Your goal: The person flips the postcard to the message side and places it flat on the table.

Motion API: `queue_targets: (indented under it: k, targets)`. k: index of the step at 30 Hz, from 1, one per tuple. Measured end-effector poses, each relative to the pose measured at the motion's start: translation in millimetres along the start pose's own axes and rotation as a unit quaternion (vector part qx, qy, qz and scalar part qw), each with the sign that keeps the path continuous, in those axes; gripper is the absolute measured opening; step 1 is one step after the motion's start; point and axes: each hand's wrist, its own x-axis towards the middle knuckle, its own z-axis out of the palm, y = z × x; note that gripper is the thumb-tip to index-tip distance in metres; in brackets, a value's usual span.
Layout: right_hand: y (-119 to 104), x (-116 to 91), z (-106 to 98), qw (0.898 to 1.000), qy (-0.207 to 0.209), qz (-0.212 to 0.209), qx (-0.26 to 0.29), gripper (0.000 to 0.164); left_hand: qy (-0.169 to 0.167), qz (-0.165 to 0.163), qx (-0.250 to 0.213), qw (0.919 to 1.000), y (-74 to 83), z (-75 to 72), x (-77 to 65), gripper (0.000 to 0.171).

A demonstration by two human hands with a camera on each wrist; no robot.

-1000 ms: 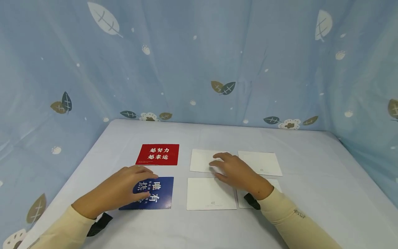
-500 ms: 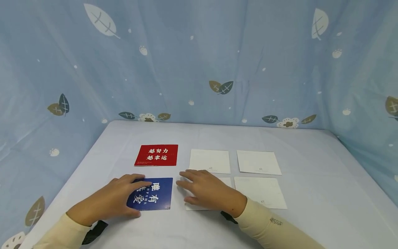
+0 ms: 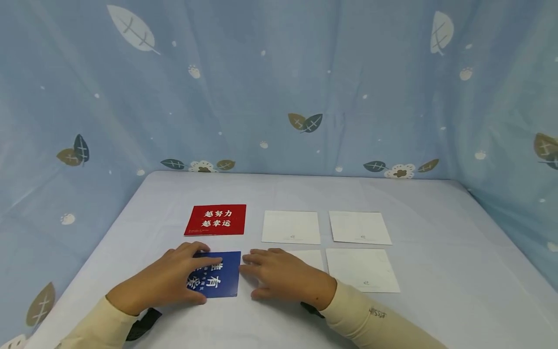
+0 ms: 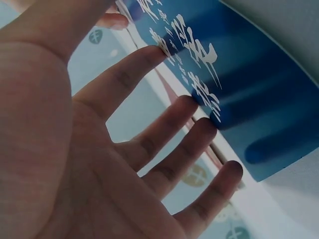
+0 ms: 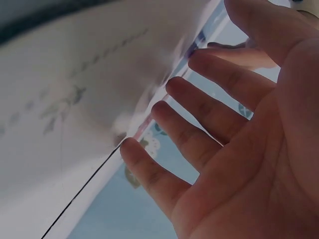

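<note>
A blue card (image 3: 226,281) with white characters lies at the front left of the table. My left hand (image 3: 163,278) reaches over its left part, fingers spread, hiding that side. In the left wrist view, the fingertips (image 4: 204,127) hover at or near the blue card (image 4: 259,94); contact is unclear. My right hand (image 3: 287,276) extends over the near left white card (image 3: 311,258), covering most of it. Its fingers (image 3: 255,257) point at the blue card's right edge, a small gap away. Neither hand grips anything.
A red card (image 3: 218,230) with white characters lies behind the blue one. To the right are a far left white card (image 3: 290,225), a far right white card (image 3: 359,225) and a near right white card (image 3: 362,266). A blue leaf-patterned curtain (image 3: 244,87) encloses the table (image 3: 436,252).
My right hand has moved left and nearer, from above the white cards to beside the blue card. My left thumb has lowered toward the blue card's near edge. The view has shifted slightly.
</note>
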Motion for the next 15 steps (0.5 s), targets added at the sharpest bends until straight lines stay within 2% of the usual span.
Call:
queue_targets:
  k: [6,15]
  targets:
    - [0.8,-1.1,1.2,1.000,0.004,-0.006,-0.005,0.057,0.004,0.002,0.007,1.0000,0.4,0.2,-0.1,0.074]
    - [2.8,-0.9,2.6,0.999,0.003,-0.022,-0.024,0.059,0.011,0.028,0.006,0.9995,1.6,1.5,0.5,0.065]
